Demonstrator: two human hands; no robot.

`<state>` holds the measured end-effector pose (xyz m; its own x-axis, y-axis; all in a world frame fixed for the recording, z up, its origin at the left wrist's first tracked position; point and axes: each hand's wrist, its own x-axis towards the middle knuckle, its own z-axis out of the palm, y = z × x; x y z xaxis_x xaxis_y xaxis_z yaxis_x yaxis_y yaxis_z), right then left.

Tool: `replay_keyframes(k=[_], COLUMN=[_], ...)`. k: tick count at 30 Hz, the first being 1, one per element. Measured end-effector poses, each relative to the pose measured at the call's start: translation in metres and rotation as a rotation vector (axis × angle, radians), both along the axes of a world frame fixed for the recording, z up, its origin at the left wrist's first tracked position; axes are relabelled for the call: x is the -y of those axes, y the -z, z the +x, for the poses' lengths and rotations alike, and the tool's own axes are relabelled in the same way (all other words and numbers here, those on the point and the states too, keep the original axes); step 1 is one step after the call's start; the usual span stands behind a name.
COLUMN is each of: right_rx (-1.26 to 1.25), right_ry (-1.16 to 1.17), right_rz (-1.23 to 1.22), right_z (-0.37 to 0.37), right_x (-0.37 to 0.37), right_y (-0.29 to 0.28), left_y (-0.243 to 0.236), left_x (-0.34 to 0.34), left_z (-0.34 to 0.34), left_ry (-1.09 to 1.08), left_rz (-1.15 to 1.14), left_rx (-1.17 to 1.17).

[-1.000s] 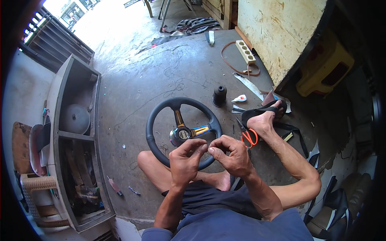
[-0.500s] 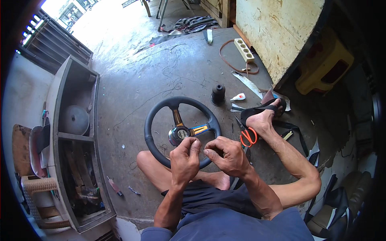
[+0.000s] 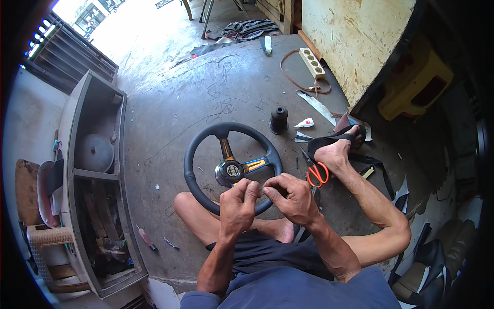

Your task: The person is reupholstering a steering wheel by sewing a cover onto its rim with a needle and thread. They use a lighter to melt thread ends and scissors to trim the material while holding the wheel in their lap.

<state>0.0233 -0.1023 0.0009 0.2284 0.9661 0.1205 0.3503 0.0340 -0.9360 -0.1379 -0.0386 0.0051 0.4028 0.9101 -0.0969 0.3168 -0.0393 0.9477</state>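
Head view: the wheel (image 3: 231,171) lies face up on the floor (image 3: 164,110) in front of the person, its hub and gold spokes visible and its near rim partly covered by the hands. The left hand (image 3: 236,208) and right hand (image 3: 297,202) are positioned above this near rim, side by side, with a narrow gap between their fingertips. On each hand, thumb and forefinger are closed in a pinch; any item between them is too small to identify. The scissors (image 3: 319,175), with orange handles, lie right of the wheel, near the sandal (image 3: 329,144). The black spool (image 3: 279,121) stands upright beyond the wheel's right side, with the white bottle (image 3: 305,123) on its side just beside it. The power strip (image 3: 312,63) lies farther out. The cabinet (image 3: 98,174) stands at left.
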Motion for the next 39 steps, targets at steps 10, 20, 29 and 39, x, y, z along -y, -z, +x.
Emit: replay_keyframes(k=[10, 20, 29, 39], right_rx=[0.012, 0.092, 0.375, 0.318], right_ry=[0.096, -0.034, 0.087, 0.154], right_rz=[0.160, 0.310, 0.355, 0.205], right_z=[-0.005, -0.005, 0.011, 0.034], right_x=[0.001, 0.002, -0.001, 0.019], right_y=[-0.006, 0.006, 0.000, 0.010], left_y=[-0.002, 0.006, -0.026, -0.006], left_x=[0.001, -0.003, -0.007, -0.023], left_z=[0.002, -0.003, -0.009, -0.038], left_ry=[-0.087, 0.048, 0.002, -0.147], left_rz=[0.033, -0.205, 0.001, 0.007], left_rx=[-0.009, 0.143, -0.105, 0.144])
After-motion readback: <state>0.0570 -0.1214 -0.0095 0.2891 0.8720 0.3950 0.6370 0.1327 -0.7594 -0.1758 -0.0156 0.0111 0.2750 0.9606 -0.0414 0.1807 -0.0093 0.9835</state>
